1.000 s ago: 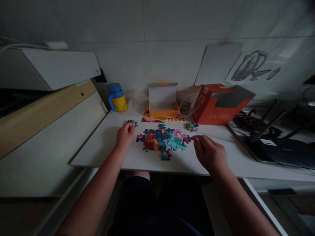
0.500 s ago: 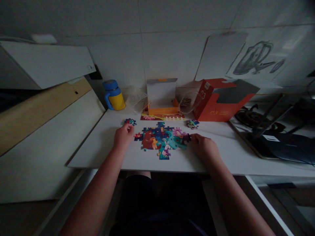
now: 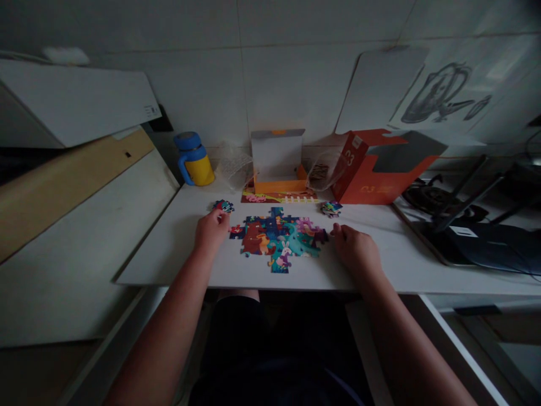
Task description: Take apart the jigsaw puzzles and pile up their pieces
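A partly assembled colourful jigsaw puzzle (image 3: 279, 239) lies on the white table (image 3: 177, 254). My left hand (image 3: 210, 230) rests at its left edge, fingers curled against the pieces there. My right hand (image 3: 355, 251) lies at the puzzle's right edge, fingers bent with the tips touching the rightmost piece. A small heap of loose pieces (image 3: 223, 206) sits just beyond my left hand. Another small heap of pieces (image 3: 330, 209) lies beyond my right hand.
At the back stand a blue and yellow mug (image 3: 193, 159), an open orange and white box (image 3: 278, 164), clear plastic bags (image 3: 234, 166) and an orange carton (image 3: 374, 169). A gas hob (image 3: 448, 211) is on the right, boards (image 3: 71, 186) on the left.
My right hand came down from above the table to the puzzle's right edge and now rests there. My left hand stayed at the left edge. The view tilted slightly.
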Motion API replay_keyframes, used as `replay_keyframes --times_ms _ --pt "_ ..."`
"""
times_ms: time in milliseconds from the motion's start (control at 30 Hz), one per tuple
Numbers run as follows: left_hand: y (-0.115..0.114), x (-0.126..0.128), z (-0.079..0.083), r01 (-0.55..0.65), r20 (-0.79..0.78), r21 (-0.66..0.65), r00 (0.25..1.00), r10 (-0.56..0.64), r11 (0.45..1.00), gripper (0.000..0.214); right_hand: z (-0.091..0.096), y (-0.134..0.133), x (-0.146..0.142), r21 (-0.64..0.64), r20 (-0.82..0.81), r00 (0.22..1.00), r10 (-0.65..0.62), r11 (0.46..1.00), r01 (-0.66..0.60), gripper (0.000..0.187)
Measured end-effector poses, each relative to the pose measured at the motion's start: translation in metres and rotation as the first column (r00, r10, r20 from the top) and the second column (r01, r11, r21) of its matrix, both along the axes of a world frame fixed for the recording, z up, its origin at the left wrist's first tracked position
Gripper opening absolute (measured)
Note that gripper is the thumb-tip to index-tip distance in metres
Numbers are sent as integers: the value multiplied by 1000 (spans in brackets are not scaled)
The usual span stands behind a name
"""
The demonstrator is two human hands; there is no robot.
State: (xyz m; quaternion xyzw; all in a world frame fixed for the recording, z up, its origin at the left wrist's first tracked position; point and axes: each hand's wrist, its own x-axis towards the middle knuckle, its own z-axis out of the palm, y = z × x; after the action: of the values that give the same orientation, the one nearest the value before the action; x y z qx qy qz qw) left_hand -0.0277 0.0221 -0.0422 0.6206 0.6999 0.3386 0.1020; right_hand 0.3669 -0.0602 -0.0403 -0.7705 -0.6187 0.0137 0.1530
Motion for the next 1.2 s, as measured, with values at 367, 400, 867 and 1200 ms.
replay_keyframes --times_ms 367,400,867,1200 --pt "1 -1 -4 -5 -46 26 999 6 1000 23 -4 0 4 23 -35 999 -23 999 23 57" --pt "1 -1 -3 -3 -54 17 999 4 1000 24 -4 0 4 23 -32 999 -19 1000 19 57" --pt "-3 1 3 -8 -93 -58 996 2 998 30 -3 -1 3 49 0 1000 -11 999 11 55" --pt "-8 6 12 -58 -237 -72 971 39 996 38 -2 0 3 9 -40 998 -44 999 45 62"
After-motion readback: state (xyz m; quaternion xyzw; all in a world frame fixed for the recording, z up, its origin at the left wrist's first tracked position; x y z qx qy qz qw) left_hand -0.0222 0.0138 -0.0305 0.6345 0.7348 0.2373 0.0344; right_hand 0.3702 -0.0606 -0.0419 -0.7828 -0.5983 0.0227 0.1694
